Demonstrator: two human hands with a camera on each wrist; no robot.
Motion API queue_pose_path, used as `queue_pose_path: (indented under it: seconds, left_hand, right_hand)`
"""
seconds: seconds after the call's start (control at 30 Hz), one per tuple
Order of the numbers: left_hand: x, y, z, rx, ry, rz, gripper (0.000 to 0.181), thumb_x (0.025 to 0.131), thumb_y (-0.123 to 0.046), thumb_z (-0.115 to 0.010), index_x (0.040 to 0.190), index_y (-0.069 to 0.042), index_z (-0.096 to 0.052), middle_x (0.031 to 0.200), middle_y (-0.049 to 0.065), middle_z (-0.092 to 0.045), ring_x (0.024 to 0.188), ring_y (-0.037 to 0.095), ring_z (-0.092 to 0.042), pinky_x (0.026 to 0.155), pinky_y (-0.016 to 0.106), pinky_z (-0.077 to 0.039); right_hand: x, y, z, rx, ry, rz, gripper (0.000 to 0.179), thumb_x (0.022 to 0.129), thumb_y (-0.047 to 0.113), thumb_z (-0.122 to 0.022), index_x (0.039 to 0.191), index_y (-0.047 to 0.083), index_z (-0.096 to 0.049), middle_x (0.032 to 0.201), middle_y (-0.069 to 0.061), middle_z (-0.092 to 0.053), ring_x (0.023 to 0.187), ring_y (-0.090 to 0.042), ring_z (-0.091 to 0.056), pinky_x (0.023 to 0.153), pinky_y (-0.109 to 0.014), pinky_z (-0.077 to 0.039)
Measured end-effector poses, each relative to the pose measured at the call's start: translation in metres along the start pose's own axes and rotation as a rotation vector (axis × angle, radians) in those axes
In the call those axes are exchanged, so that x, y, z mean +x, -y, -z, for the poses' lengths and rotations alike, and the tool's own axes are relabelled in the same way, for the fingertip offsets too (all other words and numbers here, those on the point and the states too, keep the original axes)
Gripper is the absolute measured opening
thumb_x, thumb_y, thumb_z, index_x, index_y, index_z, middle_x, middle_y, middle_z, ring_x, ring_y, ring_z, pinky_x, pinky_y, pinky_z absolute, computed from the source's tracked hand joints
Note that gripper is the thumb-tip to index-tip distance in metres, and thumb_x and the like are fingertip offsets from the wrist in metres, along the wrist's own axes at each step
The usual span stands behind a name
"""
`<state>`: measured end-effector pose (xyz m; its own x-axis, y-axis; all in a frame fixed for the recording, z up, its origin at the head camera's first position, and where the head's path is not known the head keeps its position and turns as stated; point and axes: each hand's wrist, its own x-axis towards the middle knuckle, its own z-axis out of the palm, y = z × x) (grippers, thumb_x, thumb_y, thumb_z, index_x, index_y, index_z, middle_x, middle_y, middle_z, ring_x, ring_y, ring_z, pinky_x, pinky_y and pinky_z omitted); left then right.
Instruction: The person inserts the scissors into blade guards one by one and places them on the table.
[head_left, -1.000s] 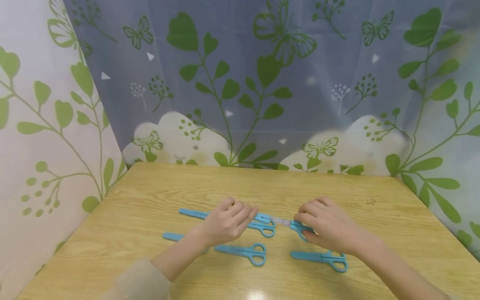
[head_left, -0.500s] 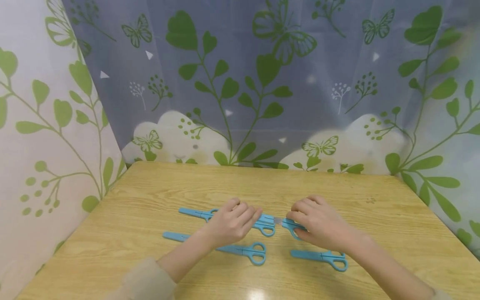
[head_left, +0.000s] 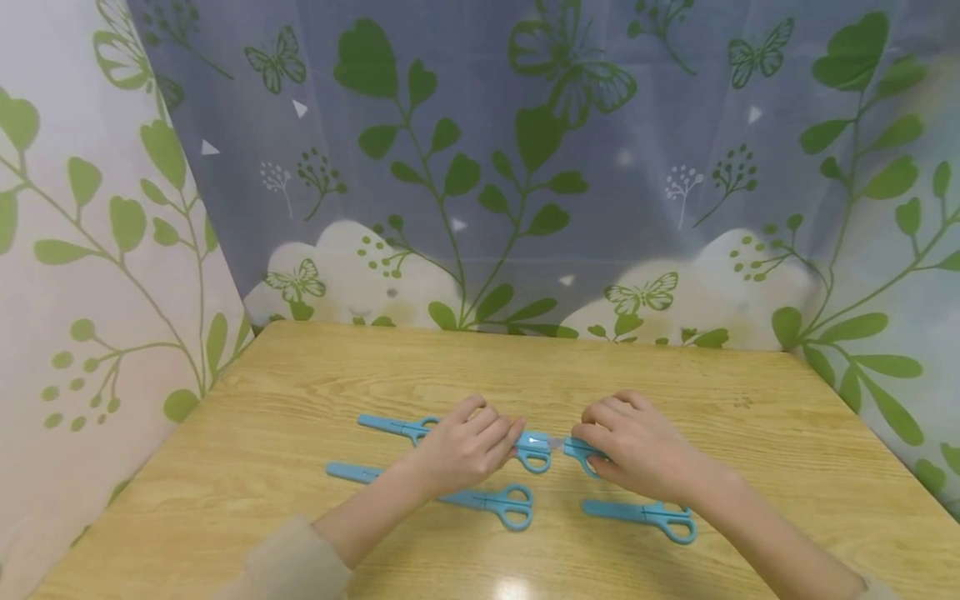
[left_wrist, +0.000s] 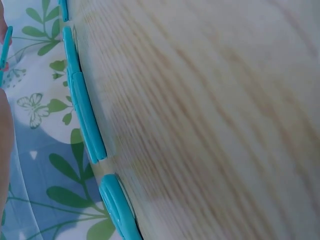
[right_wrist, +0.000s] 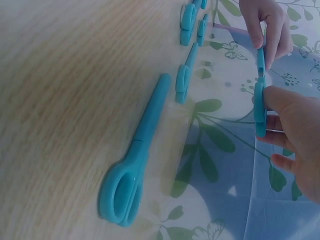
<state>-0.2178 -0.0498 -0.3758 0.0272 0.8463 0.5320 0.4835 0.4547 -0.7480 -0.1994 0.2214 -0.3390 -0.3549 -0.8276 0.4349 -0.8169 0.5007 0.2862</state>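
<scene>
My left hand (head_left: 465,442) pinches a light-blue blade cover (head_left: 534,439) between thumb and fingers. The scissors (head_left: 581,453) are in my right hand (head_left: 641,437), held by their blue handles. A short stretch of metal blade (head_left: 557,443) shows between handle and cover; the rest of the blade is inside the cover. In the right wrist view, cover (right_wrist: 261,59) and scissors (right_wrist: 259,102) line up, raised off the table. Another pair's finger loop (head_left: 537,462) lies on the table below the cover, partly hidden by the left hand.
More blue covered scissors lie on the wooden table (head_left: 300,375): one at back left (head_left: 393,427), one at left (head_left: 351,472) partly behind my left arm, one in front (head_left: 495,502), one at front right (head_left: 645,512). A patterned curtain (head_left: 480,167) stands behind the table.
My right hand has moved left with the scissors, and less of the blade shows outside the cover. The left hand has shifted slightly right. Over the last half second little has moved.
</scene>
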Motion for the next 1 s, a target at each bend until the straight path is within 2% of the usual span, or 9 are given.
queue_pose_path:
  seconds: [0.1,0.23,0.3,0.57,0.9,1.0]
  left_hand:
    - [-0.0005,-0.0005,0.0017,-0.044,0.038,0.014,0.035,0.1,-0.026,-0.037,0.109,-0.01,-0.066,0.091,-0.003,-0.065,0.082,0.011,-0.056,0.082,0.028,-0.046]
    - [-0.0001,-0.0003,0.0041,-0.13,0.095,0.046,0.028,0.093,-0.027,-0.051,0.109,-0.009,-0.065,0.095,-0.002,-0.065,0.085,0.012,-0.057,0.084,0.027,-0.045]
    - [0.0008,-0.0001,0.0042,-0.164,0.102,0.063,0.027,0.09,-0.028,-0.055,0.107,-0.008,-0.065,0.094,-0.001,-0.065,0.085,0.012,-0.057,0.084,0.027,-0.045]
    - [0.0047,0.0007,0.0032,-0.217,0.066,0.099,0.018,0.087,-0.029,-0.06,0.089,-0.011,-0.063,0.084,-0.003,-0.06,0.08,0.012,-0.055,0.078,0.025,-0.045]
    - [0.0067,0.0004,0.003,-0.226,0.04,0.105,0.018,0.093,-0.025,-0.05,0.089,-0.011,-0.062,0.084,-0.003,-0.06,0.079,0.012,-0.054,0.078,0.025,-0.045]
    - [0.0073,0.0004,0.0038,-0.24,0.033,0.121,0.016,0.09,-0.024,-0.054,0.091,-0.01,-0.062,0.084,-0.002,-0.06,0.08,0.013,-0.055,0.078,0.025,-0.045]
  right_hand:
    - [-0.0008,-0.0005,-0.0011,-0.009,-0.012,0.01,0.034,0.065,0.017,-0.081,0.095,0.012,-0.065,0.091,0.0,-0.059,0.085,-0.02,-0.059,0.079,-0.042,-0.045]
    - [-0.0013,-0.0009,-0.0021,-0.024,-0.045,0.029,0.035,0.063,0.015,-0.082,0.093,0.011,-0.065,0.089,0.0,-0.059,0.083,-0.021,-0.058,0.077,-0.042,-0.045]
    - [-0.0011,-0.0009,-0.0023,-0.033,-0.063,0.04,0.035,0.062,0.014,-0.081,0.092,0.011,-0.065,0.089,-0.001,-0.058,0.082,-0.021,-0.058,0.076,-0.042,-0.045]
    - [-0.0006,-0.0008,-0.0027,-0.06,-0.128,0.068,0.034,0.06,0.011,-0.079,0.09,0.011,-0.064,0.088,-0.002,-0.057,0.08,-0.022,-0.057,0.076,-0.042,-0.046]
    - [-0.0038,-0.0007,-0.0041,-0.102,-0.158,0.052,0.032,0.059,0.012,-0.08,0.087,0.014,-0.065,0.088,-0.003,-0.057,0.082,-0.023,-0.056,0.077,-0.042,-0.046]
    - [-0.0045,-0.0009,-0.0043,-0.121,-0.157,0.033,0.031,0.06,0.015,-0.081,0.087,0.014,-0.065,0.087,-0.003,-0.057,0.083,-0.024,-0.056,0.079,-0.042,-0.045]
